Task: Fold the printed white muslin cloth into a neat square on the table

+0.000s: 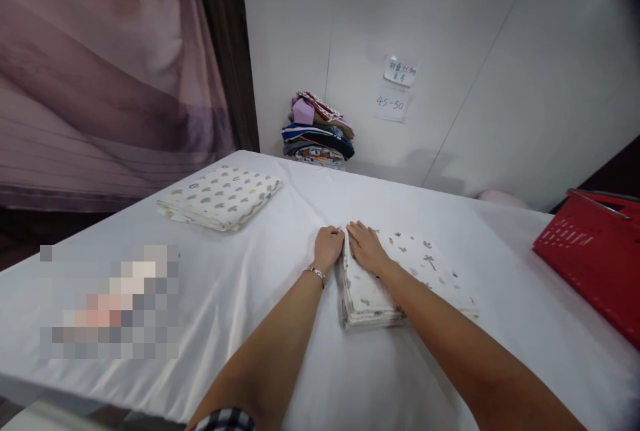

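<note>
Two bare forearms reach out from under the camera, a checked sleeve edge (225, 419) showing at the bottom, and meet at the far end of a folded white cloth with small printed leaves (400, 274) that lies on the white-covered table (280, 244) just right of centre. That cloth is folded into a thick stack at its left side, with a thinner layer spread out to the right. The left hand (327, 247), with a metal bracelet (317, 273) at the wrist, has its fingers curled together over the cloth's far left corner, apparently pinching the edge. The right hand (367, 246) lies flat on top just beside it, fingers together and pressing down, so both hands touch at the fold. It looks like a folding step in hand: the edge is being lined up and flattened, and the next move would call for keeping the layers square while the fold is pressed or doubled over. Farther left rests a second folded cloth with grey prints (220, 196), well apart. At the wall stands a pile of coloured clothes (319, 131) under two paper notes (397, 87), and a red basket (593, 251) sits at the table's right edge.
</note>
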`<state>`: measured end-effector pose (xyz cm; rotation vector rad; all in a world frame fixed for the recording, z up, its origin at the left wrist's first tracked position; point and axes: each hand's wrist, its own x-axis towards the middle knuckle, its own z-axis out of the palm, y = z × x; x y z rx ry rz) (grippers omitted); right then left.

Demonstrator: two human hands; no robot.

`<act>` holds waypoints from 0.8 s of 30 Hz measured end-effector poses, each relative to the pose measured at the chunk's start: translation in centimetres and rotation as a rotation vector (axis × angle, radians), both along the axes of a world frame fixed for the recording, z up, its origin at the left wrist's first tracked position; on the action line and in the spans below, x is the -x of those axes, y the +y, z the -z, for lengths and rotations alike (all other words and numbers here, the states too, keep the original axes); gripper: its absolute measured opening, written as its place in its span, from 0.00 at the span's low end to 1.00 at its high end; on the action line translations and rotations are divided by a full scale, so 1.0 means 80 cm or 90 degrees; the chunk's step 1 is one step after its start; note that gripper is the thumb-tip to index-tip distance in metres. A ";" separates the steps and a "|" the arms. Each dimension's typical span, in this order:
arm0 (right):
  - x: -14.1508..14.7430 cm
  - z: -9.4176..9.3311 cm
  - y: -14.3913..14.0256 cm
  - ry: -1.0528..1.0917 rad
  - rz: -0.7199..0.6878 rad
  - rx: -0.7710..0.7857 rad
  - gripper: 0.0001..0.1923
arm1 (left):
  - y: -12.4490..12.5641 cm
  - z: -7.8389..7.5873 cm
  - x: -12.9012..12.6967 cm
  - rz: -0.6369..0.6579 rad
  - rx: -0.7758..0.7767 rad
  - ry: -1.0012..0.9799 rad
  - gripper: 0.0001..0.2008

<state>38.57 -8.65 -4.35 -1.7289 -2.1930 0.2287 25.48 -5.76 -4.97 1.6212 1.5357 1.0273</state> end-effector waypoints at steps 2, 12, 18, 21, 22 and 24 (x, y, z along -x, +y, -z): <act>0.005 0.003 -0.004 0.008 -0.010 0.005 0.24 | 0.000 0.000 0.001 0.009 0.012 -0.003 0.10; 0.012 -0.003 -0.015 0.032 0.006 0.008 0.24 | 0.013 0.007 0.005 0.018 0.055 -0.024 0.09; 0.033 -0.007 -0.068 0.071 -0.027 -0.007 0.24 | 0.018 0.009 0.005 0.017 0.086 -0.046 0.09; 0.038 -0.007 -0.099 0.063 -0.034 0.009 0.27 | 0.018 0.011 0.004 0.017 0.101 -0.062 0.10; 0.039 -0.007 -0.108 0.057 -0.038 0.016 0.27 | 0.018 0.011 0.004 0.017 0.105 -0.067 0.11; 0.040 -0.007 -0.124 0.045 -0.050 0.026 0.28 | 0.018 0.012 0.004 0.017 0.108 -0.076 0.11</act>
